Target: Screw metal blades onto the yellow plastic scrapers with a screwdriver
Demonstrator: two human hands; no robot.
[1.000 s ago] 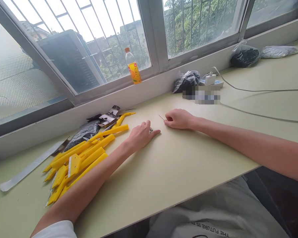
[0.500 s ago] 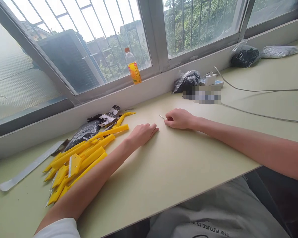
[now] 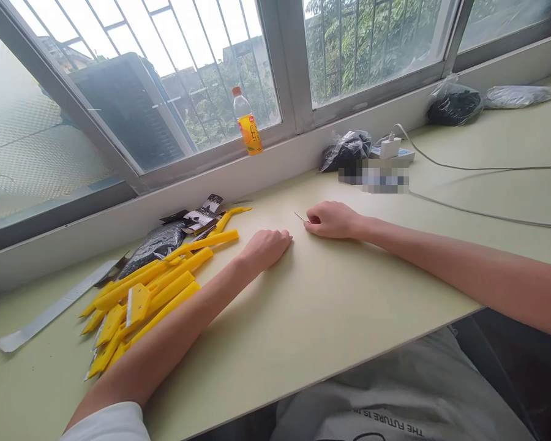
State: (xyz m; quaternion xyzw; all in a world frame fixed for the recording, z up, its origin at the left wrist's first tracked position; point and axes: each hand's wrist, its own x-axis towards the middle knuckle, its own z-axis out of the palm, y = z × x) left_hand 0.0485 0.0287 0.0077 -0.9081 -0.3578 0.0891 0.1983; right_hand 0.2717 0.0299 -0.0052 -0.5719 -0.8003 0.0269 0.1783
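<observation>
My right hand (image 3: 331, 219) rests on the table in a fist, its fingers closed round a thin metal rod (image 3: 300, 216). Only the rod's slim end shows, sticking out to the left; the hand hides the other end. Just left of it, my left hand (image 3: 269, 247) lies palm down with its fingers curled in, and no object shows in it. Beside my left forearm is a pile of yellow scrapers (image 3: 179, 278) with long handles. One scraper head (image 3: 138, 304) with a pale blade edge lies on top.
Behind the scrapers are a black plastic bag (image 3: 158, 242) and printed cards (image 3: 204, 217). A clear strip (image 3: 57, 306) lies left. An orange drink bottle (image 3: 248, 128) stands on the sill. Bagged dark items (image 3: 346, 150), a charger (image 3: 390, 146) and cables (image 3: 477, 168) sit at back right.
The fingers of my left hand have curled in from a more stretched position. My right hand keeps its place with the metal rod.
</observation>
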